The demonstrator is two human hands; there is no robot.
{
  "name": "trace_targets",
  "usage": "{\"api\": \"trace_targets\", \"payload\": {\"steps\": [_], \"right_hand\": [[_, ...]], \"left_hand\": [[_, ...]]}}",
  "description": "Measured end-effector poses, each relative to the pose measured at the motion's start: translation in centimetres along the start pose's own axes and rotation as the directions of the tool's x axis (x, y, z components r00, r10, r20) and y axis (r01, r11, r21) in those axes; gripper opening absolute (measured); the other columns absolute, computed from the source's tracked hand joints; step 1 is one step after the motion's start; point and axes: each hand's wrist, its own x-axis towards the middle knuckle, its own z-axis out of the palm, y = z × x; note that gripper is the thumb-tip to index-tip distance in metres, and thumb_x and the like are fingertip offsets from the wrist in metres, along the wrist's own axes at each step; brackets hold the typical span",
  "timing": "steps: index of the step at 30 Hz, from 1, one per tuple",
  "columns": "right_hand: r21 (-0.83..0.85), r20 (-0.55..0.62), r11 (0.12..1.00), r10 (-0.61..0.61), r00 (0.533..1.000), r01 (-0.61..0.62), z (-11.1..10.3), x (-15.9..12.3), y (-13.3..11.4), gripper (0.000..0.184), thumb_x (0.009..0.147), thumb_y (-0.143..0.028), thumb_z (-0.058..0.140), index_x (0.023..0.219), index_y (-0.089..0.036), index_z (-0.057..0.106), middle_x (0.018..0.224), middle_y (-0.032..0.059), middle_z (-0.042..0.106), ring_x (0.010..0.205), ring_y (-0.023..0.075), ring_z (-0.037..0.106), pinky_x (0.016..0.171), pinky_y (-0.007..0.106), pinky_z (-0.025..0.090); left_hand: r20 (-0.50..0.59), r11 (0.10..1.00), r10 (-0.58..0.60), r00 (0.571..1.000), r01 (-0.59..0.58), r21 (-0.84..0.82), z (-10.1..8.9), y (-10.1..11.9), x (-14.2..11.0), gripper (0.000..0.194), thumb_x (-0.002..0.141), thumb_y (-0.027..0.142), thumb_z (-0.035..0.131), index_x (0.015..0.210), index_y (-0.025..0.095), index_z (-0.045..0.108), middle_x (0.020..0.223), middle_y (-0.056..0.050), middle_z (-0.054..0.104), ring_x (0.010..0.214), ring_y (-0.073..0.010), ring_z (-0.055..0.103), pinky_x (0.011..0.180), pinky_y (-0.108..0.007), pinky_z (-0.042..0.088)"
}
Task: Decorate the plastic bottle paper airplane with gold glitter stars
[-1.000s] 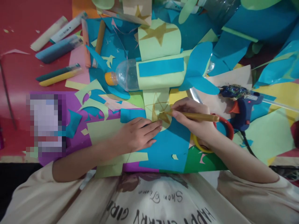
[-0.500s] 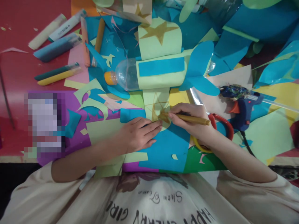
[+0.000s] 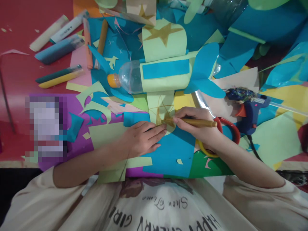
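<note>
A brownish-gold marker (image 3: 199, 122) is gripped in my right hand (image 3: 196, 123), its tip on the near pale green paper wing (image 3: 160, 99). On that wing is an outlined star, partly coloured in gold. My left hand (image 3: 145, 138) lies flat with fingers stretched out, its fingertips on the wing's lower end. The wing joins a clear plastic bottle (image 3: 131, 77) with an orange cap, wrapped in pale green paper with a blue strip (image 3: 166, 69). A filled gold star (image 3: 165, 33) marks the far wing. Blue paper tail pieces (image 3: 205, 64) sit at the bottle's right end.
Scissors (image 3: 232, 128) with red and yellow handles lie beneath my right hand. A blue glue gun (image 3: 251, 112) rests to the right, its red light lit. Several markers (image 3: 57, 49) lie at upper left. A blurred-out object (image 3: 47, 125) is at left. Paper scraps (image 3: 98, 106) cover much of the table.
My right hand has shifted slightly left and the marker's back end has swung left and a little lower. My left hand stays in place on the wing.
</note>
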Motion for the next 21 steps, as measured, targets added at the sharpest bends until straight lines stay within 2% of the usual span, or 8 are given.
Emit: {"api": "trace_targets", "payload": {"steps": [3, 5, 8, 12, 14, 21], "right_hand": [[0.132, -0.053, 0.990, 0.049, 0.997, -0.042, -0.2, 0.0, 0.0, 0.039, 0.096, -0.050, 0.054, 0.070, -0.021, 0.059, 0.062, -0.0001, 0.061, 0.052, 0.0116, 0.055, 0.049, 0.026, 0.043], [0.205, -0.095, 0.978, 0.060, 0.994, -0.040, -0.2, 0.0, 0.0, 0.042, 0.097, -0.054, 0.050, 0.073, -0.021, 0.060, 0.060, -0.0011, 0.058, 0.050, 0.0105, 0.053, 0.047, 0.025, 0.043], [0.210, -0.088, 0.977, 0.062, 0.994, -0.042, 0.1, 0.1, 0.1, 0.028, 0.091, -0.047, 0.064, 0.081, -0.021, 0.062, 0.066, -0.0004, 0.063, 0.057, 0.0123, 0.060, 0.050, 0.024, 0.047], [0.114, 0.036, 0.993, -0.026, 0.999, 0.021, 0.5, 0.0, 0.2, 0.011, 0.088, -0.029, 0.068, 0.088, -0.018, 0.066, 0.079, 0.0032, 0.072, 0.068, 0.0139, 0.067, 0.058, 0.024, 0.052], [0.086, 0.075, 0.995, -0.048, 0.996, 0.041, 0.7, -0.1, 0.2, 0.008, 0.088, -0.025, 0.066, 0.087, -0.017, 0.067, 0.077, 0.0034, 0.072, 0.065, 0.0132, 0.066, 0.056, 0.023, 0.051], [0.002, 0.084, 0.995, -0.099, 0.991, 0.099, 0.8, 0.1, 0.3, 0.008, 0.089, -0.023, 0.063, 0.086, -0.016, 0.066, 0.075, 0.0039, 0.071, 0.065, 0.0132, 0.066, 0.057, 0.022, 0.050]], "left_hand": [[-0.006, 1.000, 0.002, 1.000, -0.002, 0.004, -0.1, 0.0, 0.0, 0.032, 0.105, 0.025, 0.042, 0.125, 0.011, 0.062, 0.128, -0.007, 0.069, 0.100, -0.0197, 0.065, 0.087, -0.034, 0.050], [0.000, 1.000, 0.006, 1.000, -0.006, 0.014, 0.0, 0.0, 0.0, 0.032, 0.105, 0.026, 0.041, 0.124, 0.011, 0.063, 0.129, -0.007, 0.069, 0.099, -0.0194, 0.065, 0.086, -0.034, 0.050], [-0.006, 1.000, 0.012, 1.000, -0.011, 0.029, 0.1, 0.1, 0.1, 0.034, 0.106, 0.027, 0.039, 0.124, 0.011, 0.063, 0.127, -0.007, 0.070, 0.098, -0.0190, 0.065, 0.086, -0.034, 0.051], [-0.050, 1.000, 0.004, 0.999, -0.003, 0.028, 0.2, 0.1, 0.0, 0.033, 0.106, 0.025, 0.039, 0.121, 0.011, 0.064, 0.121, -0.006, 0.073, 0.096, -0.0189, 0.066, 0.085, -0.034, 0.051], [-0.047, 1.000, 0.003, 0.999, -0.002, 0.023, 0.2, 0.1, 0.0, 0.033, 0.106, 0.026, 0.040, 0.121, 0.011, 0.065, 0.122, -0.006, 0.072, 0.096, -0.0191, 0.066, 0.085, -0.034, 0.050], [-0.047, 1.000, 0.008, 0.999, -0.007, 0.026, 0.2, 0.0, 0.1, 0.033, 0.106, 0.026, 0.040, 0.123, 0.012, 0.064, 0.123, -0.006, 0.072, 0.096, -0.0194, 0.066, 0.085, -0.034, 0.049]]}}
